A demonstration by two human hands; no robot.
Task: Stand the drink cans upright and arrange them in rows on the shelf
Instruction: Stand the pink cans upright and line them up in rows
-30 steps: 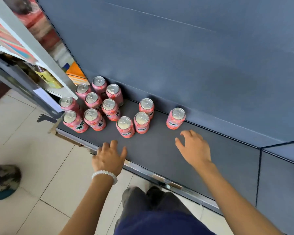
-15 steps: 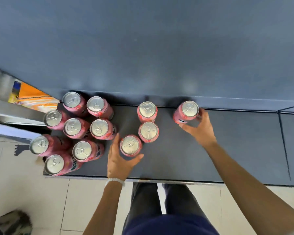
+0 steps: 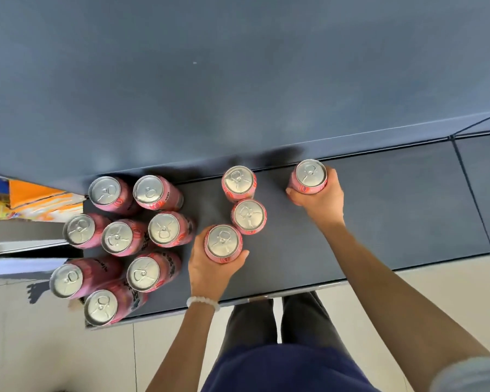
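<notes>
Both hands now grip cans on the shelf (image 3: 393, 222): left hand (image 3: 210, 271) fingers wrap the front can (image 3: 223, 243); right hand (image 3: 320, 199) fingers clasp the far-right can (image 3: 311, 176), right of the cluster (image 3: 119, 236).

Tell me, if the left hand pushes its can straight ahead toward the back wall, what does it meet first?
Probably the middle can: it stands just beyond the can that the left hand grips.

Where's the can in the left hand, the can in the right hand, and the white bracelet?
Can in the left hand (image 3: 223, 240), head view, on its silver lid.
Can in the right hand (image 3: 311, 172), head view, on its silver lid.
White bracelet (image 3: 203, 301), head view, on the beads at the left wrist.
</notes>
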